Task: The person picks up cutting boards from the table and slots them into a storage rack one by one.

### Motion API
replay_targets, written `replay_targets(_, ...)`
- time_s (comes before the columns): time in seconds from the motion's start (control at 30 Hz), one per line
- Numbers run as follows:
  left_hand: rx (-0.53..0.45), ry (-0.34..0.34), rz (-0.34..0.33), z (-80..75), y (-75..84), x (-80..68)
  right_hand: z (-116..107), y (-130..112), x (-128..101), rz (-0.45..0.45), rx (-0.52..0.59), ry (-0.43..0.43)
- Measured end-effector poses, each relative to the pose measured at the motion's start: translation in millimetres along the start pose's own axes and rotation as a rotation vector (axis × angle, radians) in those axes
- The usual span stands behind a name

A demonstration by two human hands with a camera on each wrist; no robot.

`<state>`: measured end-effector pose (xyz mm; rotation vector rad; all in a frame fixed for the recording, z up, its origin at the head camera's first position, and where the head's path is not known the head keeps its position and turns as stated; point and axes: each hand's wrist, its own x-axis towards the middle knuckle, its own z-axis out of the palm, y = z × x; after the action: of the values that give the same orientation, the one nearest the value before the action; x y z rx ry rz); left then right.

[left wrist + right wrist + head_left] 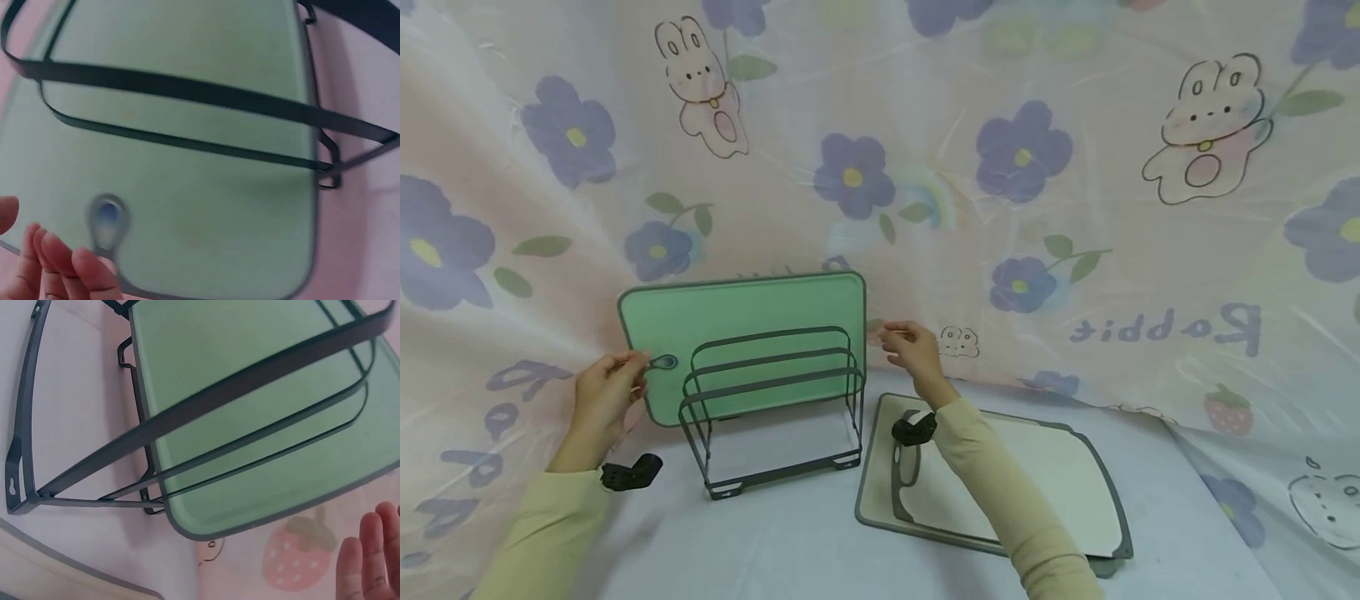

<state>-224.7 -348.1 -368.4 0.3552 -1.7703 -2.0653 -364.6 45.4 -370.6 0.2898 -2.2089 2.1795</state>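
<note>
A green cutting board (745, 308) with a grey rim stands on its long edge at the back of a black wire rack (775, 385), behind the rack's hoops. Close to the board's left end, by its ringed hanging hole (107, 219), is my left hand (606, 400). In the left wrist view its thumb and fingers (59, 262) stand apart with nothing between them. My right hand (917, 358) hovers just off the board's right end. The right wrist view shows its fingers (374, 550) fairly straight and apart from the board.
To the right of the rack, stacked cutting boards (1045, 475), the top one pale with a grey rim, lie flat on the white tabletop (790, 542), partly under my right forearm. A printed curtain (925, 250) with rabbits and flowers hangs close behind the rack.
</note>
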Motion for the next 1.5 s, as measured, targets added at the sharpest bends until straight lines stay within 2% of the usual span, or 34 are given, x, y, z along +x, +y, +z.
replay_targets(0.2,-0.034,-0.131,0.04,9.5,23.4,-5.8,-11,-18,-7,-0.018,-0.005,-0.026)
replay_targets(0.47,0.053,-0.194,0.077,29.8,44.9,-10.5,-32,-40,-21,-0.054,-0.02,-0.086)
replay_targets(0.77,0.078,-0.333,0.071,60.1,63.0,-18.8,-59,-61,-38,-0.118,-0.066,-0.138)
replay_targets(0.97,0.087,-0.416,0.051,83.2,68.3,-26.8,-79,-67,-48,-0.165,-0.114,-0.138)
replay_targets(1.2,0.152,-0.459,0.071,110.1,68.0,-32.5,-106,-78,-64,-0.159,-0.163,-0.11)
replay_targets(1.5,0.16,-0.529,0.092,145.4,62.7,-38.3,-145,-87,-80,-0.159,-0.135,-0.052)
